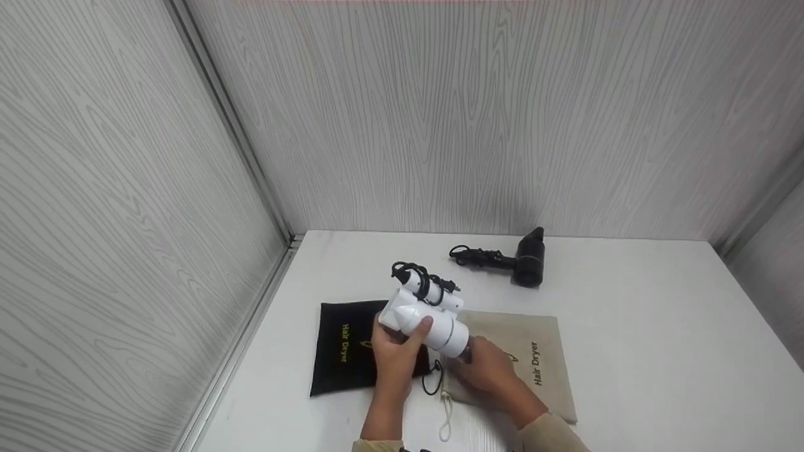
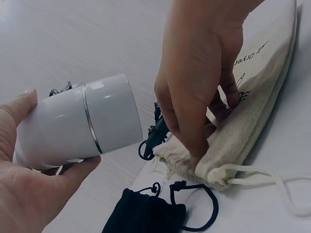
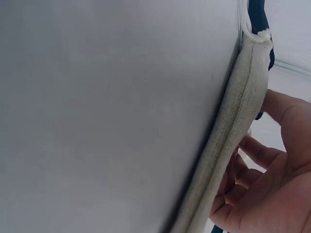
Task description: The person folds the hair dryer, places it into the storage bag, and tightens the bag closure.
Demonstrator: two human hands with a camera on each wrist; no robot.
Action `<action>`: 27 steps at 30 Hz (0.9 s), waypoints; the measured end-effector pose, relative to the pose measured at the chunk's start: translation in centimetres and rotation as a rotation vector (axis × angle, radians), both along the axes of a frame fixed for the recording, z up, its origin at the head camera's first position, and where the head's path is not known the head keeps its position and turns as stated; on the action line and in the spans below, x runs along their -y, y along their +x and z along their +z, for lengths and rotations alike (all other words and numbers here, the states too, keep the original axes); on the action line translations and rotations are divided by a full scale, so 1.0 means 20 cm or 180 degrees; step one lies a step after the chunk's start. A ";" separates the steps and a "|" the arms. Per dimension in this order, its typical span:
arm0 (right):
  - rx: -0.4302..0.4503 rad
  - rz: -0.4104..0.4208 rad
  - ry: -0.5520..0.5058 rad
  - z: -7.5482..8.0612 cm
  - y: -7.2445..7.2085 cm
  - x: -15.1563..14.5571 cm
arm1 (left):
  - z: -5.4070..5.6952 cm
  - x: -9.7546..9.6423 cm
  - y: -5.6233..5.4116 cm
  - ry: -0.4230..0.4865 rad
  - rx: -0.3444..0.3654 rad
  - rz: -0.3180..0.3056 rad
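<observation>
A white hair dryer (image 1: 433, 328) is gripped by my left hand (image 1: 396, 358), thumb on one side of the barrel and fingers on the other. Its folded handle has a black cord wound round it. In the left wrist view the barrel (image 2: 80, 121) shows a silver ring. My right hand (image 1: 491, 367) is at the mouth of a beige drawstring bag (image 1: 543, 339) marked "Hair Dryer". Bent fingers and thumb of the right hand (image 2: 194, 87) pinch the cloth near the cord. The bag lies flat, its seam edge (image 3: 228, 131) showing in the right wrist view.
Left of the beige bag lies a black drawstring bag (image 1: 339, 351), partly under the left hand and dryer. A black hair dryer (image 1: 529, 260) with a bundled cord lies farther back on the white table (image 1: 659, 351). Grey wood-grain panels (image 1: 471, 125) stand behind and on both sides.
</observation>
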State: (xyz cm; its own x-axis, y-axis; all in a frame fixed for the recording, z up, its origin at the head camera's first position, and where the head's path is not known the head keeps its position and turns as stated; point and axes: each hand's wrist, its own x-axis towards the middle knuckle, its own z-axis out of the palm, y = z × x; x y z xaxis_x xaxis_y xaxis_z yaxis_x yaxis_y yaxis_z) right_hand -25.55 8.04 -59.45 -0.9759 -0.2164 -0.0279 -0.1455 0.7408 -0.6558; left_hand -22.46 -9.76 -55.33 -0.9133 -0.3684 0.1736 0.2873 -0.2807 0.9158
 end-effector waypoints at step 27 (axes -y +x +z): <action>0.0185 0.0047 -0.1085 0.04 0.04 -0.12 | -0.05 0.00 0.02 0.0235 0.0199 0.0473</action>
State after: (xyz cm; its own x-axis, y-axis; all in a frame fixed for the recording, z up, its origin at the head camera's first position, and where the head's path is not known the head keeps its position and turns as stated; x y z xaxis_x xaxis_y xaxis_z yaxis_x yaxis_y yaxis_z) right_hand -24.66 10.44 -58.74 -0.9715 -0.2370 -0.0070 -0.1098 0.4759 -0.8726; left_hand -22.13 -9.83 -56.26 -0.8561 -0.5097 0.0856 0.2737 -0.3066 0.9116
